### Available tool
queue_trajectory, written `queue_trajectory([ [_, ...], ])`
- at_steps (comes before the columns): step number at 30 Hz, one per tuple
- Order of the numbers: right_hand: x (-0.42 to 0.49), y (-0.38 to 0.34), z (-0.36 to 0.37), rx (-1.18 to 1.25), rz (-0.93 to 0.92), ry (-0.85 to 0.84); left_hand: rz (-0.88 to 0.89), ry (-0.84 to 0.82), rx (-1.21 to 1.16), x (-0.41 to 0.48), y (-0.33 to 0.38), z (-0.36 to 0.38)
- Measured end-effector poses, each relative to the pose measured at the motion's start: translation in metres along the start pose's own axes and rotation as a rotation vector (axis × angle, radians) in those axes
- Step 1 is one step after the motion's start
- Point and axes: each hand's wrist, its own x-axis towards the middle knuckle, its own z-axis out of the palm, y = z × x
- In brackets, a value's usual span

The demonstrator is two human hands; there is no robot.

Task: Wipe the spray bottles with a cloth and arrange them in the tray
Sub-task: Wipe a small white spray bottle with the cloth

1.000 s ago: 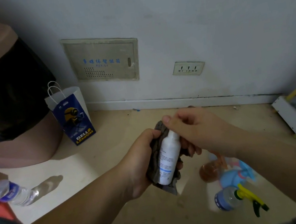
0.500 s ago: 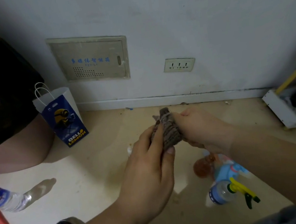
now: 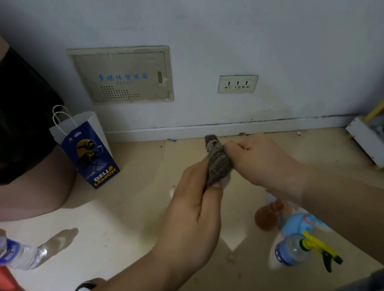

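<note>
Above the beige floor, mid-scene, the left hand is closing its grip around a brown-grey ribbed cloth. The cloth is bunched into a thick roll and standing nearly upright. The right hand is gripping the roll's right side with curled fingers. A pale sliver of smooth white bottle is peeking out just under the cloth. On the floor to the near right, three spray bottles are lying together: a clear bottle with a blue band and yellow-green trigger, a rounded sky-blue bottle and a translucent amber bottle. A glossy paper bag is standing far left against the wall.
</note>
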Motion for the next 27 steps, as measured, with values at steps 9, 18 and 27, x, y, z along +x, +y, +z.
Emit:
queue_trajectory([
  [9, 0.0, 0.0, -0.013, 0.071, -0.011, 0.049, -0.994, -0.021, -0.75, 0.019, -0.01, -0.009],
  [18, -0.009, 0.0, -0.009, 0.277, -0.023, -0.337, -0.945, 0.14, -0.838, 0.029, 0.0, -0.024],
  [27, -0.02, -0.002, 0.003, 0.293, -0.113, -0.367, -0.85, -0.049, -0.845, 0.022, 0.012, -0.018],
])
